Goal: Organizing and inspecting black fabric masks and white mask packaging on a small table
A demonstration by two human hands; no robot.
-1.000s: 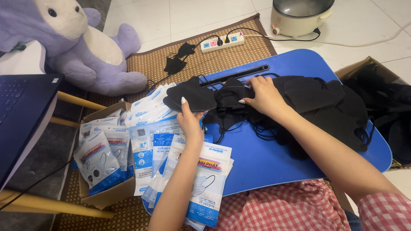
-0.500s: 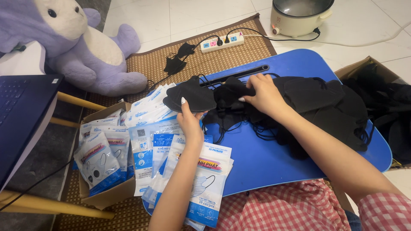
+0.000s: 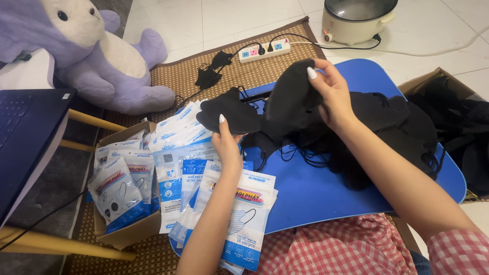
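Black face masks everywhere on this one. Left hand (image 3: 227, 145) is pinched shut on a flat black mask (image 3: 228, 115), fingers under it and thumb on top, holding it just above the left end of the blue lap table (image 3: 326, 193). Right hand (image 3: 332, 94) has its fingers closed around a second black mask (image 3: 291, 99), lifted up off the table so it hangs a bit, ear loops dangling down toward the pile.

That pile of loose black masks (image 3: 392, 127) is heaped across the far right half of the table, straps tangled all over the blue top.

Containers: on the left there's a small open cardboard box (image 3: 133, 228) stuffed with sealed blue and white mask packets (image 3: 116, 192), standing upright and packed tight. More of the same flat packets (image 3: 244, 214) are fanned out loose between that box and the table, right under the left forearm, some overlapping the table edge. On the far right is another cardboard box (image 3: 433, 79), open, with dark stuff inside that looks like more black masks, but it's too dark to really tell.

Around the edges: a purple and white plush toy (image 3: 97, 56) on the woven mat (image 3: 188, 76), a white power strip (image 3: 264, 50) with plugs in it, a cream electric pot (image 3: 359, 20) on the tile, and a dark laptop (image 3: 25, 137) at the left.
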